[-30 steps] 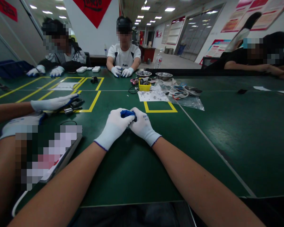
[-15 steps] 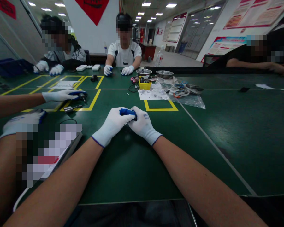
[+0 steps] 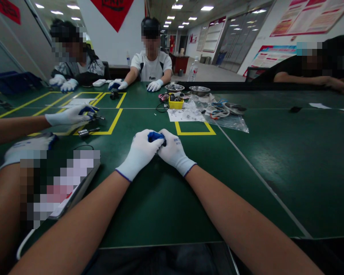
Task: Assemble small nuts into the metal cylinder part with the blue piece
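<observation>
My left hand (image 3: 145, 147) and my right hand (image 3: 173, 149), both in white gloves with blue palms, meet above the green table (image 3: 160, 206). Their fingers are closed together around something small and dark, mostly hidden by the gloves, so its kind cannot be made out. The left thumb and forefinger press against the right hand's fingertips. Just beyond my hands, a yellow tape outline (image 3: 195, 133) is marked on the tabletop.
A yellow box of small parts (image 3: 176, 104), metal bowls (image 3: 200, 90) and a plastic bag (image 3: 235, 122) lie ahead. At left, a co-worker's gloved hand (image 3: 70, 115) is over a metal part, near a metal cylinder with a shaft (image 3: 87, 132). A pixelated flat device (image 3: 74, 179) lies beside my left forearm.
My left hand has turned slightly and shifted right, still against my right hand. The neighbour's hand at left drew back a little. Across the table, a co-worker's hand reached sideways to the left.
</observation>
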Demonstrator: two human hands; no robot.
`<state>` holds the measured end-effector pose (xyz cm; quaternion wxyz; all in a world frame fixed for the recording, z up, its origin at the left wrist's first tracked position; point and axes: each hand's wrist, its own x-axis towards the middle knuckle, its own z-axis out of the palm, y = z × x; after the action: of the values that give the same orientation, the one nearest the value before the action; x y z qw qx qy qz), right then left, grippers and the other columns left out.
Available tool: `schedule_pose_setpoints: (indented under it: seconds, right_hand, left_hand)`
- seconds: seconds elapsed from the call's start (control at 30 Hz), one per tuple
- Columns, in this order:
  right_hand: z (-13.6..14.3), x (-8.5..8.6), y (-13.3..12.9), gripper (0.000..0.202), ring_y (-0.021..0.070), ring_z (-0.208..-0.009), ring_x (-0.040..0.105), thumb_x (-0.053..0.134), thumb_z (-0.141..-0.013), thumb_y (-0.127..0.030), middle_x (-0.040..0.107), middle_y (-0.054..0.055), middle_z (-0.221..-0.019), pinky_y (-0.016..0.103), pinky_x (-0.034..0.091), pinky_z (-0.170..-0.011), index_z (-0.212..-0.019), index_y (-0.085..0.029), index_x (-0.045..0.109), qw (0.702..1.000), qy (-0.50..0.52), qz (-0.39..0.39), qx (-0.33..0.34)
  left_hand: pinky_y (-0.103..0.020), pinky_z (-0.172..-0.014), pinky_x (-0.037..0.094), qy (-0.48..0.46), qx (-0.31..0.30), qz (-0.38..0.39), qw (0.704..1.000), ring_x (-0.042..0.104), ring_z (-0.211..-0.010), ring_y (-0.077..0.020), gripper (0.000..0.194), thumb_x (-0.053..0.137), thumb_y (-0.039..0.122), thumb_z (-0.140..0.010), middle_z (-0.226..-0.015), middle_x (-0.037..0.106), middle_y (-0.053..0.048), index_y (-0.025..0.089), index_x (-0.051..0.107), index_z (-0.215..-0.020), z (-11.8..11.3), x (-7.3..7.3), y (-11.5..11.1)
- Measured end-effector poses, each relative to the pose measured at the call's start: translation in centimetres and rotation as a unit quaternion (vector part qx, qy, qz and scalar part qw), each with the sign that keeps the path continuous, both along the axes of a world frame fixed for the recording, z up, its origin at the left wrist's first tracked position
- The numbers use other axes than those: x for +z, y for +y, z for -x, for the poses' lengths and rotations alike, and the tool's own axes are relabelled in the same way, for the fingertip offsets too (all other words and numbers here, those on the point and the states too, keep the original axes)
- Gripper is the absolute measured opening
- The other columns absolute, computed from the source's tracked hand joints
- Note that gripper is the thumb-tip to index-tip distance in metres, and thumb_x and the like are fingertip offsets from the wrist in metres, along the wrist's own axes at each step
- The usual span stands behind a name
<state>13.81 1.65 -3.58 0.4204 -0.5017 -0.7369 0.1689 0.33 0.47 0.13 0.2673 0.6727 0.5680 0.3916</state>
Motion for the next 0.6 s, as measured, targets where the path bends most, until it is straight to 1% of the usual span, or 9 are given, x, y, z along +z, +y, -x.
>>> schedule_pose_setpoints:
  seconds: [0.1, 0.23, 0.37, 0.47, 0.6]
  right_hand:
    - [0.01, -0.02, -0.03, 0.012, 0.0217, -0.076, 0.062, 0.062, -0.079, -0.031, 0.065, 0.001, -0.081, 0.032, 0.041, -0.069, -0.084, -0.025, 0.053, 1.000, -0.006, 0.002, -0.003]
    - [0.05, 0.01, -0.08, 0.012, 0.0222, -0.077, 0.062, 0.063, -0.078, -0.030, 0.066, 0.002, -0.082, 0.032, 0.041, -0.069, -0.084, -0.025, 0.054, 1.000, -0.009, 0.002, -0.007]
    - [0.03, 0.23, -0.20, 0.014, 0.0216, -0.077, 0.062, 0.064, -0.076, -0.031, 0.065, 0.002, -0.083, 0.031, 0.040, -0.068, -0.083, -0.025, 0.053, 1.000, -0.013, 0.012, -0.003]
    - [0.03, 0.52, -0.35, 0.013, 0.0209, -0.076, 0.061, 0.063, -0.078, -0.030, 0.066, 0.002, -0.082, 0.030, 0.039, -0.067, -0.082, -0.025, 0.052, 0.999, -0.034, 0.019, -0.008]
    - [0.14, 0.87, -0.56, 0.011, 0.0212, -0.075, 0.059, 0.063, -0.079, -0.029, 0.067, 0.002, -0.082, 0.030, 0.036, -0.066, -0.081, -0.025, 0.054, 0.996, -0.079, 0.039, -0.023]
  left_hand:
    - [-0.038, -0.084, 0.055, 0.017, 0.008, -0.005, 1.000, 0.071, -0.089, -0.0249, 0.016, 0.072, 0.027, -0.080, -0.093, 0.077, -0.008, 0.016, 0.075, -0.091, -0.11, 0.13, -0.27]
    - [-0.037, -0.082, 0.055, -0.004, 0.006, 0.006, 1.000, 0.071, -0.088, -0.0245, 0.017, 0.074, 0.028, -0.079, -0.091, 0.078, -0.007, 0.016, 0.076, -0.090, -0.05, 0.08, -0.27]
    - [-0.034, -0.076, 0.054, -0.043, -0.032, 0.026, 0.998, 0.070, -0.082, -0.0225, 0.015, 0.074, 0.027, -0.077, -0.086, 0.076, -0.006, 0.015, 0.074, -0.085, 0.33, 0.13, 0.03]
    - [-0.034, -0.078, 0.052, -0.016, -0.057, 0.010, 0.998, 0.068, -0.080, -0.0211, 0.013, 0.072, 0.027, -0.078, -0.082, 0.074, -0.004, 0.015, 0.073, -0.081, 0.62, 0.36, 0.09]
    - [-0.034, -0.079, 0.051, 0.044, -0.052, -0.026, 0.997, 0.067, -0.080, -0.0208, 0.010, 0.070, 0.026, -0.079, -0.082, 0.073, -0.004, 0.016, 0.071, -0.077, 0.66, 0.46, -0.07]
